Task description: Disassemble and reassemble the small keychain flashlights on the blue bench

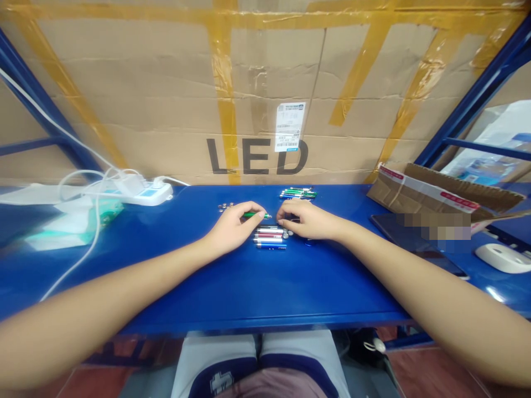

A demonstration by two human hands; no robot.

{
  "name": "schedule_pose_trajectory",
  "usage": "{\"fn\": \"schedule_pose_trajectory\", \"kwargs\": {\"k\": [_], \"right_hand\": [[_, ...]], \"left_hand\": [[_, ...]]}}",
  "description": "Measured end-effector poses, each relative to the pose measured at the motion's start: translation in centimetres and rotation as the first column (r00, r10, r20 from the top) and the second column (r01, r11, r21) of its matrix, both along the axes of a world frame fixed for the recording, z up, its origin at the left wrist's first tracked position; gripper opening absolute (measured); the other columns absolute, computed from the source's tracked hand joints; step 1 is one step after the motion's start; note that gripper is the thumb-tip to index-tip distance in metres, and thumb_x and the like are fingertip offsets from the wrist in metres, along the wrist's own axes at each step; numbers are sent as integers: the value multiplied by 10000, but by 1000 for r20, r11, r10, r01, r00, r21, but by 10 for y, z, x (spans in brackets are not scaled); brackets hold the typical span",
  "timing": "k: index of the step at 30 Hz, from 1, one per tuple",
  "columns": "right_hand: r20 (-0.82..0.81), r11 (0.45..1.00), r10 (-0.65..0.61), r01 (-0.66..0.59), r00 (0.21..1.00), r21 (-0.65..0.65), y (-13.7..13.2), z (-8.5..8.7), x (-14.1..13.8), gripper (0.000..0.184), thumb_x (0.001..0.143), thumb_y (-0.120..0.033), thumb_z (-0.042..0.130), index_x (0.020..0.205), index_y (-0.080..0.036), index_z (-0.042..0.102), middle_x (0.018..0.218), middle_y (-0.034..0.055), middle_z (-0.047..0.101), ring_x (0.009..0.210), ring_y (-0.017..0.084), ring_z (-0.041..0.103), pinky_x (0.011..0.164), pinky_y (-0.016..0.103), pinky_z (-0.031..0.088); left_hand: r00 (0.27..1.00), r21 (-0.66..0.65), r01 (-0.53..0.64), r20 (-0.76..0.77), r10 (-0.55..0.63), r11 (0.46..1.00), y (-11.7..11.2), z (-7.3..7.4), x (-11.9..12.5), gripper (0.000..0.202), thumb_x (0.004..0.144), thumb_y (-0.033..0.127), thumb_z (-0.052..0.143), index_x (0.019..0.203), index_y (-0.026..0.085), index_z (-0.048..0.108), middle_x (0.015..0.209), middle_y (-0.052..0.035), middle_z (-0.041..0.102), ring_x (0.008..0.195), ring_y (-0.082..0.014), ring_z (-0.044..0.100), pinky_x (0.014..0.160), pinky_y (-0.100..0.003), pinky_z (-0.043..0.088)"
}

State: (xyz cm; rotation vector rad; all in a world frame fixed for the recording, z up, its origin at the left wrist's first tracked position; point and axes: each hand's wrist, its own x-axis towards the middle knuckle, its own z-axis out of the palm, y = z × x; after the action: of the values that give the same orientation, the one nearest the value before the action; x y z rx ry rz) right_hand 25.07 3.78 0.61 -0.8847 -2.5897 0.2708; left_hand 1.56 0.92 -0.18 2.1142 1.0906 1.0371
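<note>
My left hand point(243, 224) pinches a slim green pen-shaped tube point(250, 214) between thumb and fingers, its silver tip pointing right. Just across from that tip, my right hand point(301, 218) has its fingers curled together; anything in them is too small or hidden to make out. Below and between the hands lies a row of short metallic tubes point(269, 236) in black, silver, red, white and blue. Small silver round pieces point(286, 234) sit at the row's right end, under my right fingers. Several small copper-coloured pieces point(226, 207) lie behind my left hand.
Behind my right hand is a pile of green, blue and silver pen-like pieces point(297, 193). A white power strip point(151, 193) with cables stands left on the blue table point(232, 287). At right are an opened cardboard box point(423, 190), a dark flat device point(409, 243) and a white object point(504, 258).
</note>
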Motion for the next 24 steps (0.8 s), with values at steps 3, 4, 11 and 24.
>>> {"fn": "schedule_pose_trajectory", "kwargs": {"k": [3, 4, 11, 24], "right_hand": [[23, 998, -33, 34, 999, -50, -3, 3, 0, 159, 922, -237, 531, 919, -161, 672, 906, 60, 710, 817, 166, 623, 771, 285, 449], [32, 997, -44, 46, 999, -68, -4, 5, 1, 164, 920, -240, 531, 908, -163, 675, 874, 53, 711, 786, 161, 620, 746, 276, 444], [80, 979, -59, 74, 995, -190, -13, 15, -1, 214, 927, -267, 504, 819, -170, 662, 723, 15, 682, 630, 129, 566, 617, 240, 393], [-170, 992, -26, 5, 985, -125, -26, 13, -17, 348, 1018, -429, 395, 833, -190, 566, 705, 11, 626, 699, 157, 581, 707, 270, 431]], "left_hand": [[1000, 4, 0, -4, 0, 1000, 0, -1, 0, 256, 937, 388, 539, 977, 184, 689, 1023, -56, 723, 954, -195, 642, 922, -337, 490], [1000, 5, 0, -9, 0, 1000, 1, -1, 0, 261, 937, 392, 537, 979, 185, 689, 1021, -56, 724, 947, -196, 643, 918, -338, 494], [999, 15, 24, -38, -23, 1000, 1, -3, -1, 286, 943, 424, 531, 990, 192, 692, 1008, -54, 726, 934, -197, 651, 919, -340, 497], [997, -75, 53, 62, -48, 996, -6, -4, 5, 332, 967, 457, 496, 1081, 181, 642, 917, -51, 704, 807, -161, 648, 775, -296, 518]]}}
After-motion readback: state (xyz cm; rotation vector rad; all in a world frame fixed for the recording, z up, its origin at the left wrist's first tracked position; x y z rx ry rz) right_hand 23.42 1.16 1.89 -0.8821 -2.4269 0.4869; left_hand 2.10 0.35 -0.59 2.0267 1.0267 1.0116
